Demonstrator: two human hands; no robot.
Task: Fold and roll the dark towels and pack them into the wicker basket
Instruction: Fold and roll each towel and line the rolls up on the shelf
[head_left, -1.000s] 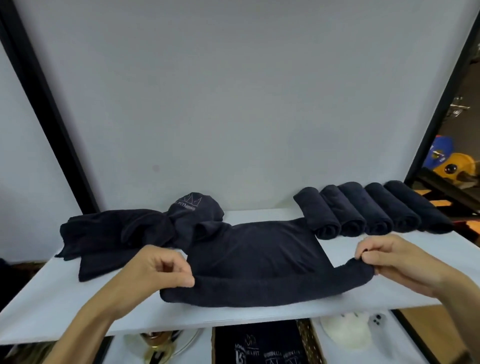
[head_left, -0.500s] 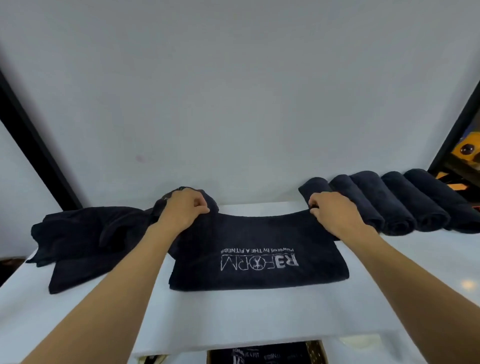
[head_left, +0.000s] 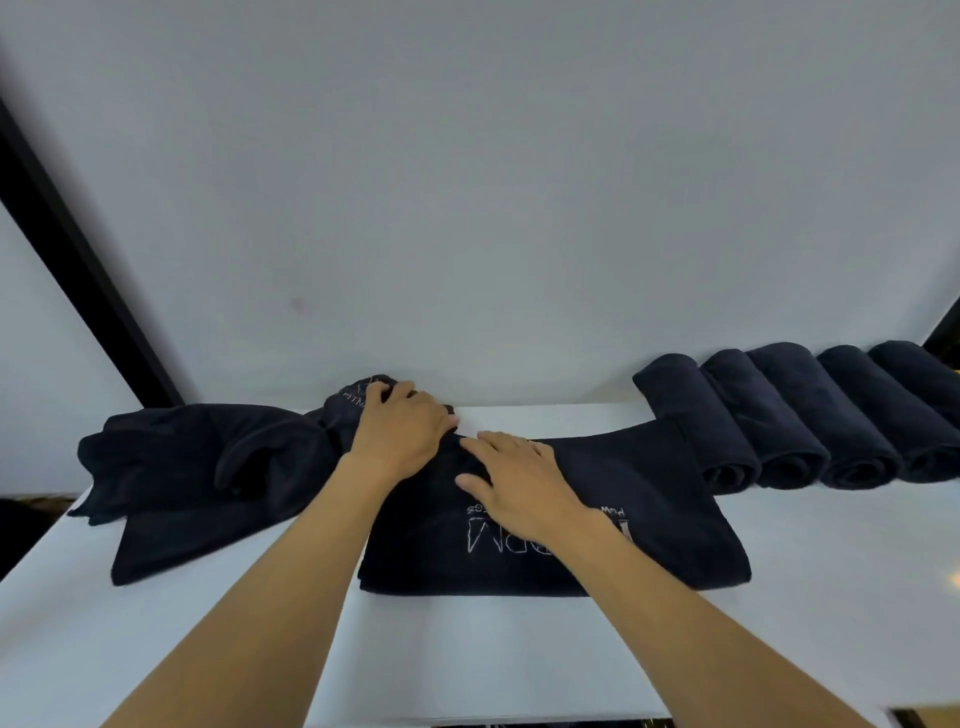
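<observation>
One folded towel (head_left: 649, 519) lies flat at the middle of the white table (head_left: 831, 597), pale lettering face-up, near edge doubled and roughly square to the table front.

Left hand (head_left: 402, 436): at the towel's far-left corner, fingers curled down into dark fabric. It appears to pinch that corner, though the corner meets the neighbouring heap there, so which cloth it holds is not fully certain.

Right hand (head_left: 519, 483): laid flat on the towel's upper surface, fingers straight and spread, pressing the cloth down just beside the left hand.

Rolled towels (head_left: 779, 415): five counted, side by side in a row at the far right, touching one another; the nearest roll touches the folded towel's far-right corner. The last roll is cut by the frame edge.

Unfolded towels (head_left: 208, 467): a loose dark heap at the left, count not determinable.

Wicker basket: not in view.

Progress estimate: about midway at best. Five rolls done; the current towel is folded but not rolled; the heap is untouched; packing has not begun as far as can be seen.

Backdrop: plain grey wall (head_left: 467, 208), black post (head_left: 78, 260) at left.
</observation>
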